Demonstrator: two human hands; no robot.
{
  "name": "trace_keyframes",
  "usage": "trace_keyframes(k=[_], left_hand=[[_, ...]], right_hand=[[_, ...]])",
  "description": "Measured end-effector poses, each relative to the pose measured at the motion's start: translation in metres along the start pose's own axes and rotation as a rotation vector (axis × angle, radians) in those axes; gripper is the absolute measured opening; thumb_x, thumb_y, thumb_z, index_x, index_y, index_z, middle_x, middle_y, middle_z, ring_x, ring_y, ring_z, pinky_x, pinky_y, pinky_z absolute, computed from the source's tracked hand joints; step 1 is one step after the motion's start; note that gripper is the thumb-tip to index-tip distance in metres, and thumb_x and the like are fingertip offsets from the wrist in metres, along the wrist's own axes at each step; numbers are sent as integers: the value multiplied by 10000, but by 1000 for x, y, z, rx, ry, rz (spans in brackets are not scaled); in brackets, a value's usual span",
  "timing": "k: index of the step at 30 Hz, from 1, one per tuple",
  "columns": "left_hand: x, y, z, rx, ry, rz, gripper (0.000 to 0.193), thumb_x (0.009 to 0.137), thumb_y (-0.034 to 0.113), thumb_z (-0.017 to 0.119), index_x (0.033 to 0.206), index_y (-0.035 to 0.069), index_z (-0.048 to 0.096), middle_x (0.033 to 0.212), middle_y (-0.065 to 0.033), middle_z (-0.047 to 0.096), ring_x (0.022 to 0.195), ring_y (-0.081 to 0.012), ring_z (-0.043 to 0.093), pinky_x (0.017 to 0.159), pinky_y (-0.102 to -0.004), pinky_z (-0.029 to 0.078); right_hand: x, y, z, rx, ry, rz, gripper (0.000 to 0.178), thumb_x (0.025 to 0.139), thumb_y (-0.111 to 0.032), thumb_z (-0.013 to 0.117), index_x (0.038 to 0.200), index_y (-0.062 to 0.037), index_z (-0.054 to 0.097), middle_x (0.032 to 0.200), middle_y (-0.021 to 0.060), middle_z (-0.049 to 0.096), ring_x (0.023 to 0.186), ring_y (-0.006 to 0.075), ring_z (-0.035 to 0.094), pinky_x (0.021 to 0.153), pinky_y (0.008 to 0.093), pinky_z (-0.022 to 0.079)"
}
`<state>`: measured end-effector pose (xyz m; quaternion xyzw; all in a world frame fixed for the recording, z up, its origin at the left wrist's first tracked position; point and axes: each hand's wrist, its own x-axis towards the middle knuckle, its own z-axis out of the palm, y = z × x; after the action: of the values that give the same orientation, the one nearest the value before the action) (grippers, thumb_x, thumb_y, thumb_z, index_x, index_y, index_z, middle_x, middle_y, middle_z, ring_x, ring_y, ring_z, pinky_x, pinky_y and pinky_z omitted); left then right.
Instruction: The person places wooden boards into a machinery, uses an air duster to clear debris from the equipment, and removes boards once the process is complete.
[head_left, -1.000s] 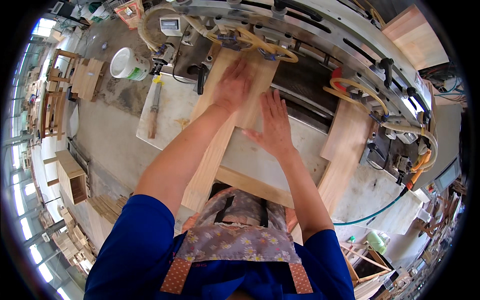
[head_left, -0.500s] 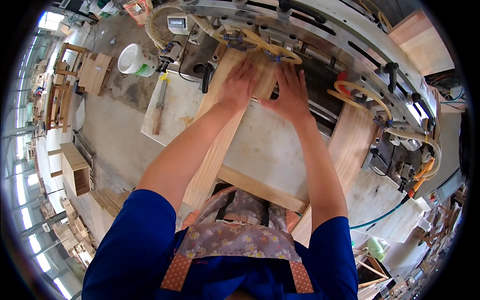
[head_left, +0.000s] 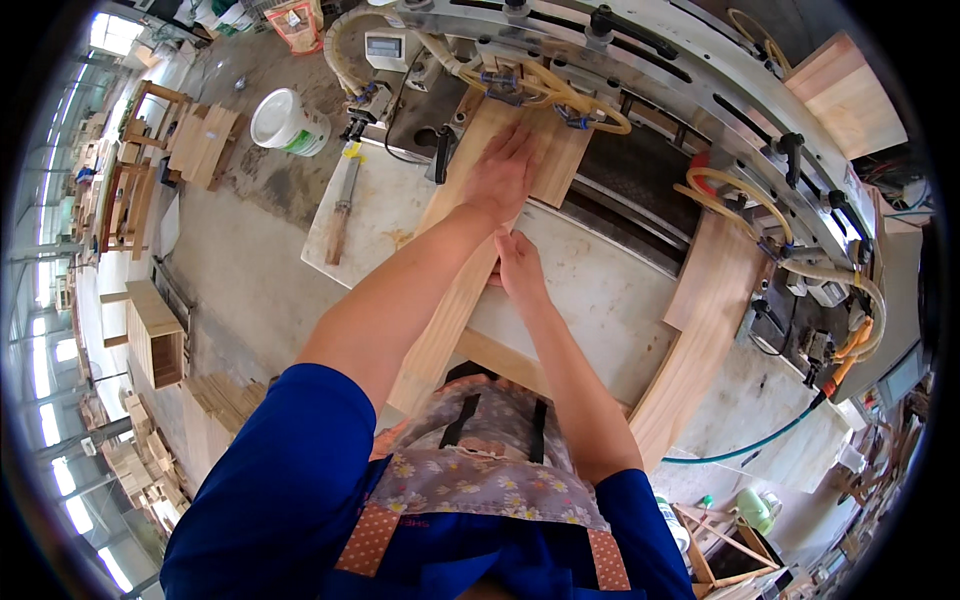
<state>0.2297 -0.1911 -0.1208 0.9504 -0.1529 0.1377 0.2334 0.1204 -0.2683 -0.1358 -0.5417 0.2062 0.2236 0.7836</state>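
Observation:
A long pale wooden board (head_left: 447, 330) runs from under the machine's metal beam (head_left: 690, 85) back toward my body. My left hand (head_left: 503, 172) lies flat on its far part, fingers stretched out toward the machine. A shorter wooden piece (head_left: 561, 160) sits against the board's right side, under the yellow hoses. Closer to me, my right hand (head_left: 520, 268) is closed at the long board's right edge. Its thumb is on the edge; the other fingers are partly hidden. At the right, a second long board (head_left: 680, 385) lies with a shorter piece (head_left: 717, 265) beside it.
Black clamp levers (head_left: 790, 155) and yellow hoses (head_left: 545, 90) line the machine. A chisel-like tool (head_left: 342, 212) rests on the pale worktop (head_left: 590, 290). A white bucket (head_left: 290, 122) stands on the floor at left. A teal hose (head_left: 745, 450) crosses the right side.
My right hand has left the shorter piece, coming nearer and leftward to the long board's edge, and has closed. My left hand stays flat on the board. The whole view has shifted slightly.

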Motion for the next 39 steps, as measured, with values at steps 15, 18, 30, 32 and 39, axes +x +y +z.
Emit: trace_keyframes(k=[15,18,30,32,39], left_hand=[[-131,-4,-96,-142,56,-371,368,861,211,590,1152,-10,546,1156,-203,584,1086,-356,537,921,-404,433],[-143,-9,-110,-367,-105,-826,314,841,232,633,1037,-11,596,969,-161,649,874,-292,618,779,-387,479],[-98,-110,-91,-1043,-162,-881,141,860,172,620,850,32,631,741,-17,616,658,-86,570,590,-250,467],[-52,-139,-100,-1456,174,-1048,110,860,139,636,814,44,604,675,-36,607,608,-119,598,519,-232,484],[-15,-194,-93,-1754,668,-1234,145,862,127,653,868,8,570,704,-110,639,574,-178,630,451,-233,525]], right_hand=[[22,10,25,-222,329,-230,396,965,-298,457,1052,72,569,948,209,639,854,286,593,781,384,446],[10,-3,32,-188,301,-153,393,953,-289,464,1079,70,565,968,193,637,868,261,590,798,373,447],[14,-4,32,-79,345,-115,367,950,-283,479,1053,55,577,921,111,624,819,187,571,747,341,455],[16,-4,31,-81,334,-97,364,950,-278,481,1055,57,576,932,120,628,829,196,576,751,346,456],[25,6,26,-129,317,-124,377,942,-280,485,1084,54,585,1002,167,643,894,257,596,788,363,458]])
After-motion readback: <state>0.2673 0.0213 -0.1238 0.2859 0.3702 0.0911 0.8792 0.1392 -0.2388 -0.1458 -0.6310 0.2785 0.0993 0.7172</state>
